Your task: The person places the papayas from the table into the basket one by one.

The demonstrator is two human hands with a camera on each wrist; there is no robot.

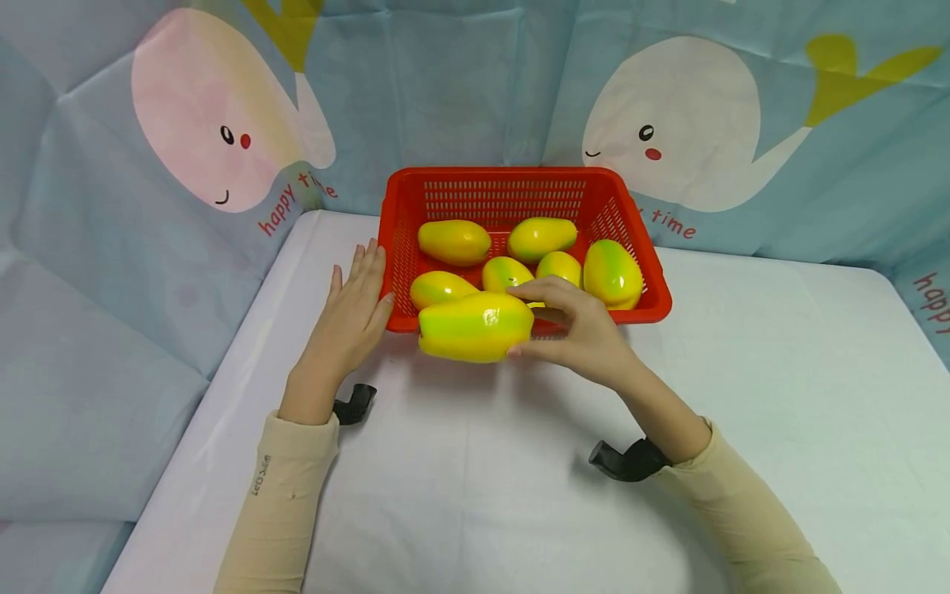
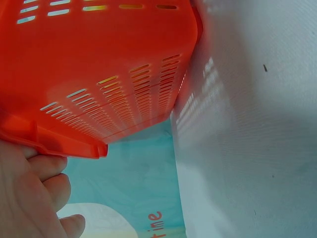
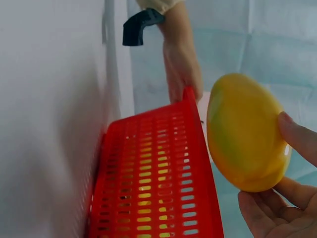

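Note:
A glossy yellow-green papaya (image 1: 475, 327) is held by my right hand (image 1: 582, 330), thumb on the near side and fingers on the far side of its right end. It hangs in front of the basket's near rim, overlapping it in the head view. In the right wrist view the papaya (image 3: 245, 134) shows beside the rim, clear of the table. My left hand (image 1: 349, 309) lies along the left rim of the red plastic basket (image 1: 646, 247), fingers mostly straight and touching it. The left wrist view shows those fingertips right at the rim (image 2: 54, 146).
Several more papayas (image 1: 454, 242) lie inside the basket, which stands on a white-covered table (image 1: 460, 495) close to the back curtain (image 1: 475, 91). Black curved pieces (image 1: 631, 460) stick out at both wrists. A blue-grey curtain also lines the left side.

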